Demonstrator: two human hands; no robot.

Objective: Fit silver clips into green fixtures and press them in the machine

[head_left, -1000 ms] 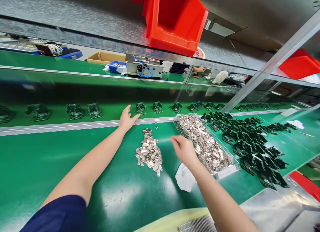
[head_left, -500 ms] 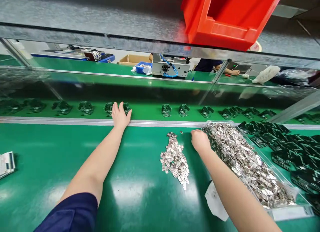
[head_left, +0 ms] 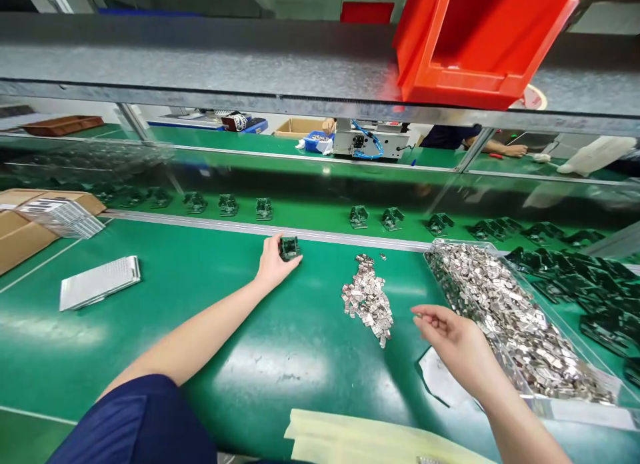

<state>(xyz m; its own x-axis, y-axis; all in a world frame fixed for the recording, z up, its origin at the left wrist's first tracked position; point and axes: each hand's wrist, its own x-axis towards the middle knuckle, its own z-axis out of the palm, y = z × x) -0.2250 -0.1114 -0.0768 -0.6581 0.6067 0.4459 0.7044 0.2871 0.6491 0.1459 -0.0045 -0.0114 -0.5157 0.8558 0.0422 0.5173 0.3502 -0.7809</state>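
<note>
My left hand (head_left: 274, 265) is shut on a small dark green circuit board (head_left: 289, 248), just on my side of the aluminium rail (head_left: 320, 235). Beyond that rail, several similar boards (head_left: 359, 217) stand in a row on a green belt. My right hand (head_left: 453, 339) hangs over the green bench with thumb and fingers pinched close together; whether a small piece lies between them is too small to tell. It is nearest to a clear tray (head_left: 575, 411) heaped with silvery metal clips. A loose pile of the same clips (head_left: 367, 301) lies between my hands.
Dark boards (head_left: 600, 321) lie heaped behind the tray. A white-topped pack (head_left: 100, 283) and cardboard boxes (head_left: 25, 224) sit at left; pale paper (head_left: 370, 437) lies near me. A red bin (head_left: 480, 44) juts overhead from a metal shelf. A co-worker's arm (head_left: 500, 149) shows beyond a machine (head_left: 370, 143).
The view has swung left. My left hand has closed on a green board from the row and come over the rail. My right hand has moved from the tray's edge toward me.
</note>
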